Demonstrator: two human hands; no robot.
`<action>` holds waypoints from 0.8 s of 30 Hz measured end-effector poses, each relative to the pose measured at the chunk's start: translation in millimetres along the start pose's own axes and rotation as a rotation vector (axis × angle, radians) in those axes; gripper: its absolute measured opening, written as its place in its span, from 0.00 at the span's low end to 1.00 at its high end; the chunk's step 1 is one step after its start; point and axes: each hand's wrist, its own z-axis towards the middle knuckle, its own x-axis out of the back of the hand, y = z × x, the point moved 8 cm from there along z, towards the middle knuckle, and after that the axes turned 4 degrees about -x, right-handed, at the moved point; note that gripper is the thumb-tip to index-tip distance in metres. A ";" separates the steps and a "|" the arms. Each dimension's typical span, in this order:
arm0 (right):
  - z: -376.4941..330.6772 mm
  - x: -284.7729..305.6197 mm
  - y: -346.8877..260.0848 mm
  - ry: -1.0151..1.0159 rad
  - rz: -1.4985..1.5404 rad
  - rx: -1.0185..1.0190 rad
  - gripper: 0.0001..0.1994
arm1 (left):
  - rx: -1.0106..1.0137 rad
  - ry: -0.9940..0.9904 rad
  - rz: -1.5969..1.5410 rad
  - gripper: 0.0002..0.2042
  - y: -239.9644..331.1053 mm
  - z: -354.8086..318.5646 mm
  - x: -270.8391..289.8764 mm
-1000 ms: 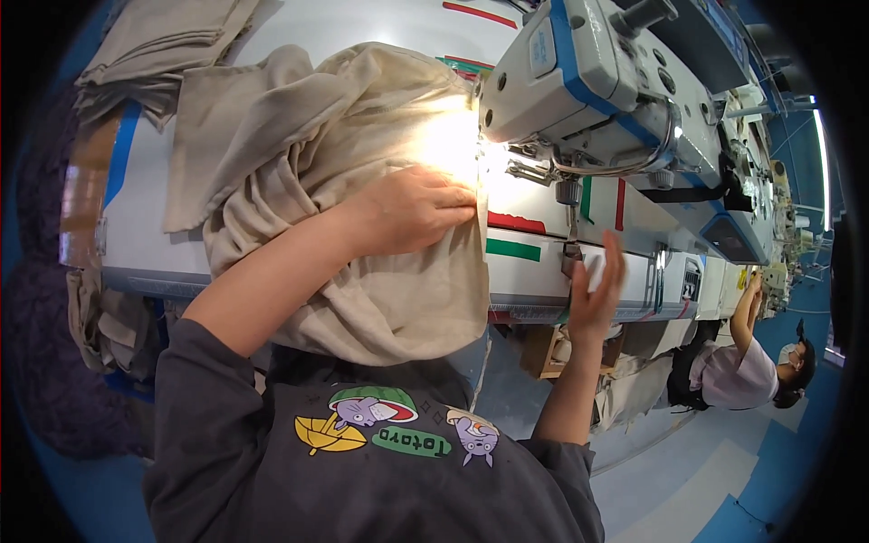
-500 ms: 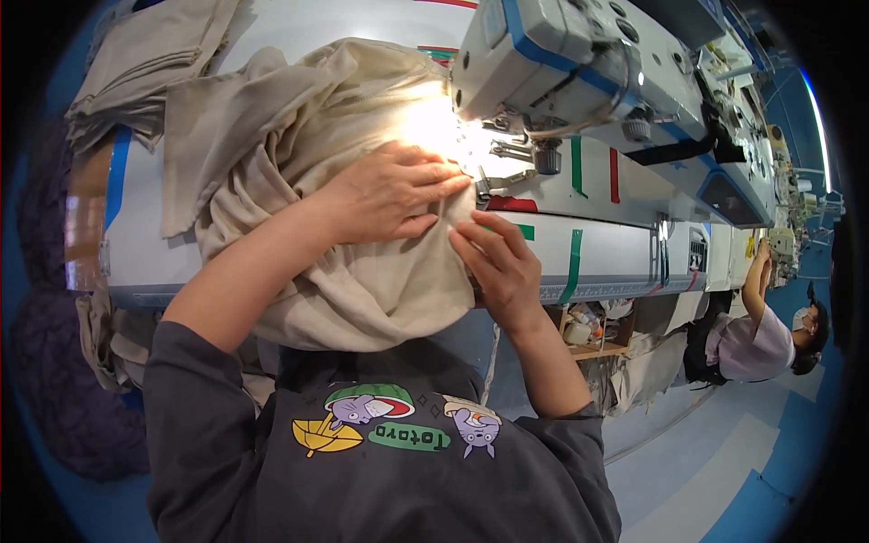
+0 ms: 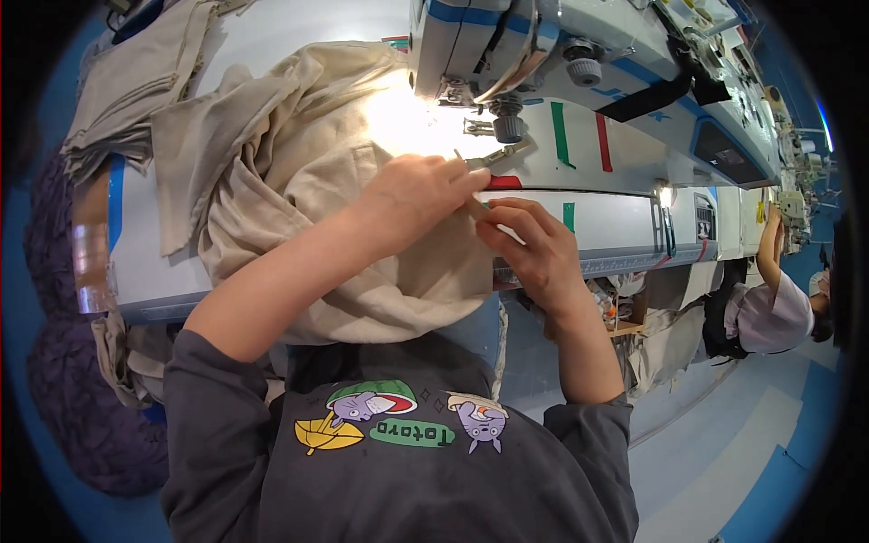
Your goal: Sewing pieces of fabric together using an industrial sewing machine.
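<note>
A large bunched piece of beige cloth (image 3: 299, 172) lies across the sewing table and hangs over its front edge. My left hand (image 3: 418, 201) is closed on the cloth's right edge, just in front of the sewing machine's lit needle area. Close by on the right, my right hand (image 3: 536, 249) pinches the same edge, its fingertips almost meeting those of the left. The sewing machine (image 3: 507, 54) stands over the cloth's far right side. Glare and my left hand hide part of the cloth near the presser foot.
Folded beige pieces (image 3: 136, 90) are stacked at the far left. Green tape (image 3: 561, 136) and red tape (image 3: 604, 142) mark the table. Dark purple cloth (image 3: 81, 398) is heaped at left. A co-worker (image 3: 765, 308) works at the far right; a wooden box (image 3: 629, 312) sits below the table.
My left hand has gone from lying flat on the cloth to gripping its edge. Both hands have shifted right, and the cloth's edge is lifted between them. The whole view has shifted slightly.
</note>
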 end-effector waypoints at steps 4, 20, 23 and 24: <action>27.1 0.8 21.9 0.113 -0.022 -0.117 0.18 | 0.010 0.290 -0.266 0.08 -3.1 -10.1 9.3; 1.5 -28.1 -58.3 -0.123 0.110 0.053 0.06 | 0.286 0.182 -0.023 0.27 -56.5 -87.2 25.7; 6.7 -22.4 -61.7 -0.134 0.074 0.056 0.06 | 0.254 0.247 -0.003 0.24 -65.8 -81.3 28.1; 8.0 -24.2 -60.5 -0.158 0.066 0.042 0.06 | 0.252 0.247 0.007 0.23 -68.8 -79.0 28.4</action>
